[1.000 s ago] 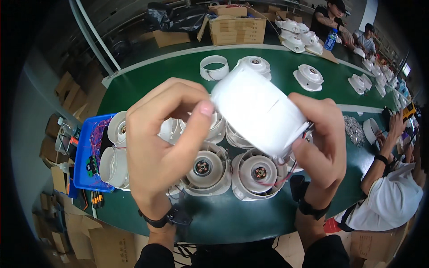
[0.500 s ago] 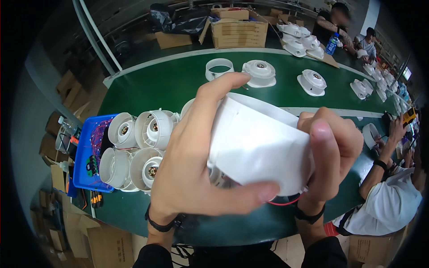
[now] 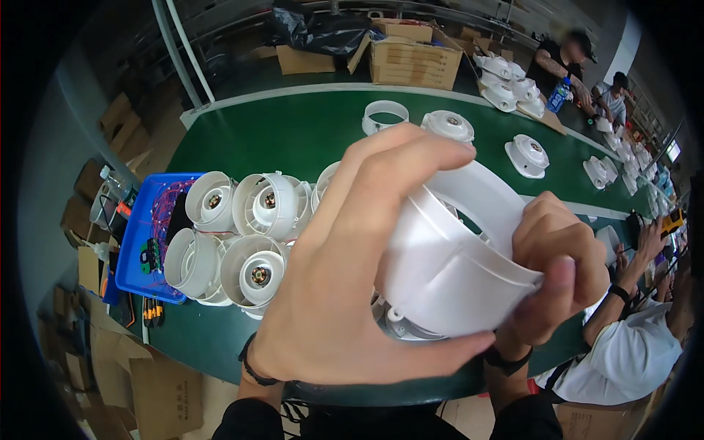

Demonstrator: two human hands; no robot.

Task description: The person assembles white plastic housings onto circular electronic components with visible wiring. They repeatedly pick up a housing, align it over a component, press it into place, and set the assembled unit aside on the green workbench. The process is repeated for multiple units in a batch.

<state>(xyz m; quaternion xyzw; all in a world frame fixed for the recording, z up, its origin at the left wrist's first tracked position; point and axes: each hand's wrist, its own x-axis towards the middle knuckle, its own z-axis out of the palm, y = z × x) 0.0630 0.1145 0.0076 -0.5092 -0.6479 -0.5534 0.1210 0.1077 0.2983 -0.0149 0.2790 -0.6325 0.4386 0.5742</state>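
Close in front of me, a white round plastic fan housing [image 3: 462, 275] is tilted up off the table, its open rim turned away and to the right. My left hand [image 3: 345, 286] wraps its left side, fingers over the upper edge and thumb along the bottom. My right hand [image 3: 561, 257] grips the rim on the right with bent fingers. A small screw lug shows on the housing's lower left. My hands hide part of it. Just left of my left hand, several white fan housings with motors inside [image 3: 258, 276] stand in rows on the green table [image 3: 242, 132].
A blue tray [image 3: 126, 253] at the left holds red and purple wires and a green circuit board [image 3: 149, 257]. Beyond my hands stand a white ring [image 3: 386, 110] and white motor housings [image 3: 528, 155]. A co-worker in a white shirt [image 3: 623, 359] sits at the right.
The housing has turned in my hands, so its open rim and side lug now show. My left fingers have shifted right over its upper edge. The view has also shifted slightly.
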